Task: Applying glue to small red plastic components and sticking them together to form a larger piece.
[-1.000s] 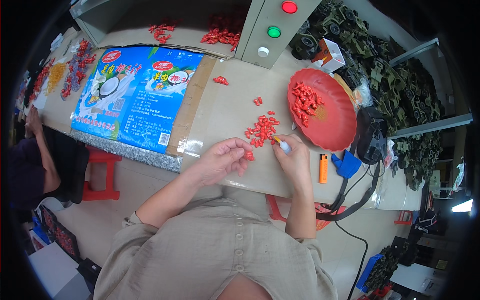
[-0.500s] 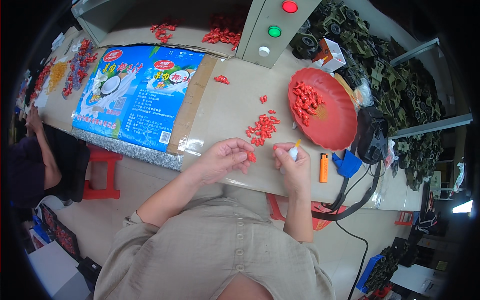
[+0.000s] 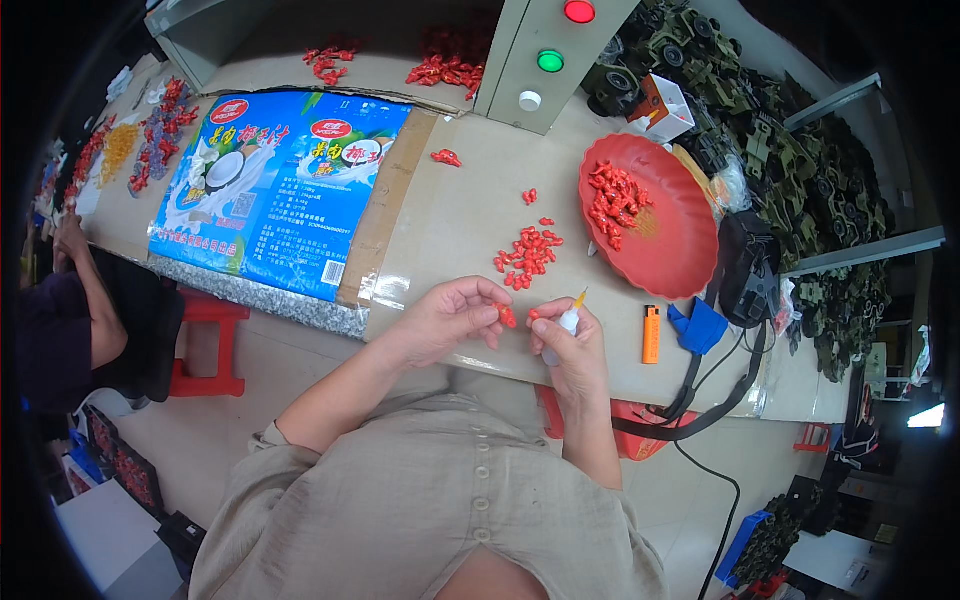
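Head view: at nine o'clock, a co-worker (image 3: pixel 60 325) shows only in part. Centrally, the left hand (image 3: pixel 448 318) pinches a red piece (image 3: pixel 507 317), partly covering it; at two o'clock from it lies a red pile (image 3: pixel 527 260), shapes indistinct. The right hand (image 3: pixel 571 348) closes round a half-hidden white bottle (image 3: pixel 569 320) and pinches a small red part (image 3: pixel 534 314).

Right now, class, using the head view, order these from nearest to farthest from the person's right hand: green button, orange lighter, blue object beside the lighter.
From the right hand:
1. Orange lighter: just right, on the table.
2. Blue object: right, past the lighter.
3. Green button: far ahead, on the post.
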Demonstrator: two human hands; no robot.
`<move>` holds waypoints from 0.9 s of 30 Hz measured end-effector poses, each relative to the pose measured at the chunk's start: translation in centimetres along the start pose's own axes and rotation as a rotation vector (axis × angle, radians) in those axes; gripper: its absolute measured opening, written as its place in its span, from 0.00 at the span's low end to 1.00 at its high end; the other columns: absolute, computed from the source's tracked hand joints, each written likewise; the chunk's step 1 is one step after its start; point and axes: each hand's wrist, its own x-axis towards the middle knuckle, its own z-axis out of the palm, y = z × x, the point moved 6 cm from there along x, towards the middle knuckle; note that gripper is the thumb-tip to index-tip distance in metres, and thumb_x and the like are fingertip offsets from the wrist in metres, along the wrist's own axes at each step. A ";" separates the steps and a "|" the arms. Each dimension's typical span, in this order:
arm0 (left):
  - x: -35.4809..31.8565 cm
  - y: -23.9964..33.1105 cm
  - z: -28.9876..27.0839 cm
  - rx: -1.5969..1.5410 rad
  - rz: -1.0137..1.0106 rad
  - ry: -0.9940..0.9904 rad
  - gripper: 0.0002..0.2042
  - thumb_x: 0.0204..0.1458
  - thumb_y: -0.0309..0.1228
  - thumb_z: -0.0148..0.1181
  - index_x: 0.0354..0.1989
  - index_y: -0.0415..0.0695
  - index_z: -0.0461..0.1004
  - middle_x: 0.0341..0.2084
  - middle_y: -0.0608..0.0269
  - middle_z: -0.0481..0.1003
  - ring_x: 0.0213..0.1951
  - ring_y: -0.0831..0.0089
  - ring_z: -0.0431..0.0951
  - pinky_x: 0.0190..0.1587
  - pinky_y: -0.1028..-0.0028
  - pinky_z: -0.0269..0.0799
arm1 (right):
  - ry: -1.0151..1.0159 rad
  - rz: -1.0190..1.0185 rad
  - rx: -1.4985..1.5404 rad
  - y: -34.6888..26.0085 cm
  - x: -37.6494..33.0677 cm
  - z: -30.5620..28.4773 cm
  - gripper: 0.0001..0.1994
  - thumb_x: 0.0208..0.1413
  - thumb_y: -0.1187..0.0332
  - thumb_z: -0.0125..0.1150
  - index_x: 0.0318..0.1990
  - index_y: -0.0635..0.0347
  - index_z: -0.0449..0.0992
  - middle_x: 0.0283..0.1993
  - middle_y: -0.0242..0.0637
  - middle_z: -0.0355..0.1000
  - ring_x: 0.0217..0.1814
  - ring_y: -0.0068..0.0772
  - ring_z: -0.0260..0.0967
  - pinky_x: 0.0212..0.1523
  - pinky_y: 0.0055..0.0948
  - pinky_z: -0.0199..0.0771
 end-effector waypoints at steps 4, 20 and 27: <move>0.1 0.0 0.0 0.026 0.017 0.007 0.09 0.51 0.26 0.48 0.41 0.38 0.64 0.27 0.63 0.69 0.29 0.78 0.70 0.34 0.78 0.69 | 0.016 -0.024 -0.053 0.2 -0.2 0.1 0.07 0.43 0.77 0.58 0.32 0.66 0.71 0.25 0.35 0.69 0.21 0.18 0.61 0.22 0.16 0.61; 0.1 -0.1 0.1 0.102 0.025 0.004 0.09 0.51 0.26 0.47 0.40 0.37 0.65 0.26 0.63 0.69 0.28 0.78 0.70 0.33 0.78 0.69 | 0.002 -0.068 -0.278 0.1 -0.6 0.6 0.05 0.45 0.73 0.59 0.29 0.65 0.72 0.23 0.29 0.69 0.21 0.12 0.58 0.20 0.12 0.57; -0.1 0.0 0.1 0.147 0.026 0.035 0.08 0.51 0.25 0.47 0.39 0.37 0.65 0.26 0.63 0.69 0.28 0.79 0.70 0.32 0.78 0.69 | 0.011 -0.076 -0.383 -0.4 -0.5 1.0 0.05 0.46 0.72 0.58 0.29 0.65 0.72 0.25 0.29 0.70 0.23 0.11 0.59 0.23 0.12 0.59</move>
